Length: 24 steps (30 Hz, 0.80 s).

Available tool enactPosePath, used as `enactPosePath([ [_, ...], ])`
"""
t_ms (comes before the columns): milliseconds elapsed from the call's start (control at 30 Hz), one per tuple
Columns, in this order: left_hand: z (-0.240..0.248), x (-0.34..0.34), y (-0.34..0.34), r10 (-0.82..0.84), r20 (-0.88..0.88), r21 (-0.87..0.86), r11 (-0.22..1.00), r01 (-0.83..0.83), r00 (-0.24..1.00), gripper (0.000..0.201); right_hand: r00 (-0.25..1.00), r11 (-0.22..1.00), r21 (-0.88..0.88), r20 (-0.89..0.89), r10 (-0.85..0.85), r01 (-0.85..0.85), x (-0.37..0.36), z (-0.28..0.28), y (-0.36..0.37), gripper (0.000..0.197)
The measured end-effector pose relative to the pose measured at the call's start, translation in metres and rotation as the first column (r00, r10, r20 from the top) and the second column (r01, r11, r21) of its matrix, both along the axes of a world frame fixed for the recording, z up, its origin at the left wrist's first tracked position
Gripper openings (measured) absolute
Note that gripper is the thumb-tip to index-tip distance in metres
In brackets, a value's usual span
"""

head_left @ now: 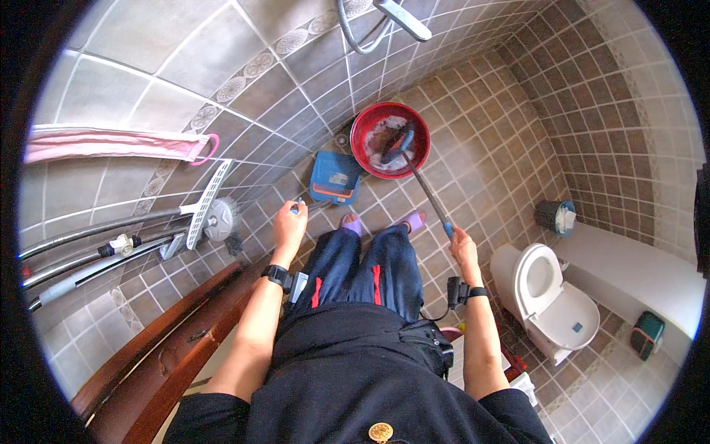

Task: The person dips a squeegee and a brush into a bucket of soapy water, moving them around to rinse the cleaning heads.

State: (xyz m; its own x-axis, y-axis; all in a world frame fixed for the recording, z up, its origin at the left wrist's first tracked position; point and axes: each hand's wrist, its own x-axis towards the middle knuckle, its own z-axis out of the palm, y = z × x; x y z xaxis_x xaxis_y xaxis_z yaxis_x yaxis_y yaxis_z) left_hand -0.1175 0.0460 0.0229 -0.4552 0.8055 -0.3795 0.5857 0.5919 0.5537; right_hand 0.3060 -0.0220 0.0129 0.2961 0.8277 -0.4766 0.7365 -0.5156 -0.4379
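Observation:
My right hand (464, 249) is closed around the blue grip of a long-handled broom (427, 191). Its dark shaft slants away to the far left, and its blue and dark head rests inside a red basin (423, 159). White suds and murky water lie in the basin around the broom head, hiding its lower part. On the left, my left hand (290, 223) is closed on a small blue handle end. That handle appears to belong to the blue dustpan (334, 172), which sits on the tiles left of the basin; the link between them is hard to see.
A white toilet (543, 296) with its lid raised stands at right, a small bin (553, 216) beyond it. Mop poles (111, 228) and a pink cloth (118, 143) are along the left wall. A brown wooden door (170, 355) is at lower left; a shower hose (355, 33) hangs above.

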Motion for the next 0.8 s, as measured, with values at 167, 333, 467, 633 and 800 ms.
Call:
enactPosePath([
  [167,0.014,0.003,0.000,0.020,-0.049,-0.037,0.999,-0.022,0.999,0.028,0.999,0.997,-0.066,-0.038,0.029,-0.031,-0.030,-0.001,0.036,0.037],
  [333,0.013,0.004,0.003,0.011,-0.033,0.005,1.000,-0.011,0.999,0.028,0.994,0.996,-0.075,-0.093,-0.058,0.051,-0.048,-0.073,0.074,0.034],
  [467,0.011,0.010,0.010,-0.024,-0.028,0.004,1.000,0.025,0.999,0.028,0.996,0.998,-0.012,-0.054,-0.067,0.067,-0.036,-0.095,0.075,0.036],
  [633,0.014,0.003,0.001,0.043,-0.050,-0.007,0.999,-0.043,0.998,0.029,0.991,0.968,-0.243,0.109,0.084,-0.055,-0.034,0.003,0.064,0.037],
  [800,0.016,0.006,0.005,0.016,-0.073,-0.020,1.000,-0.017,0.997,0.028,0.972,0.973,-0.227,0.212,0.102,-0.053,-0.057,-0.021,0.060,0.033],
])
